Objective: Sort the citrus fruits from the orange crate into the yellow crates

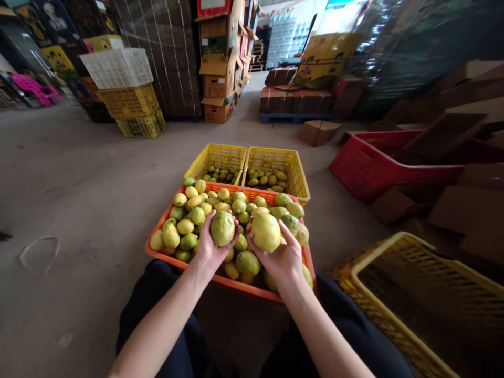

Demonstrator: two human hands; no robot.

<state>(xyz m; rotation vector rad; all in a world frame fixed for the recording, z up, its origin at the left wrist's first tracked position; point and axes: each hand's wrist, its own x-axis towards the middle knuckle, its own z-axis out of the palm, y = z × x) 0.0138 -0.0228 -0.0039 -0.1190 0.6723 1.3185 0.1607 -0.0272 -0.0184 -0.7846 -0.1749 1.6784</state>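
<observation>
Navy trousers (145,294): the knees sit either side of the orange crate, which likely brings its contents within easy reach of both arms.
Left hand (208,245): half open, palm up, grasping a green fruit (222,229) with the digits curled round its sides; the upturned palm probably carries the weight.
Right hand (284,257): a wider cup, grasping a larger, paler yellow fruit (266,232), fingers on its inner side and thumb on its outer.
The pair: side by side above the crate, close but apart, so both lie in plain view.
Orange crate (252,292): heaped with loose green and yellow fruit (247,263), some at rim level; its walls presumably stop them rolling away.
Yellow basket at right (376,253): on the floor beside the right leg.
Two far baskets: left one (200,157) and right one (298,170), side by side just beyond the crate, fruit low in each; probably set there for a short reach.
Red crate (364,168): farther right, with cardboard inside.
White crate (122,68): stacked on yellow crates (134,100), likely to save floor.
Blue pallet (297,118): keeps cardboard bundles off the floor.
</observation>
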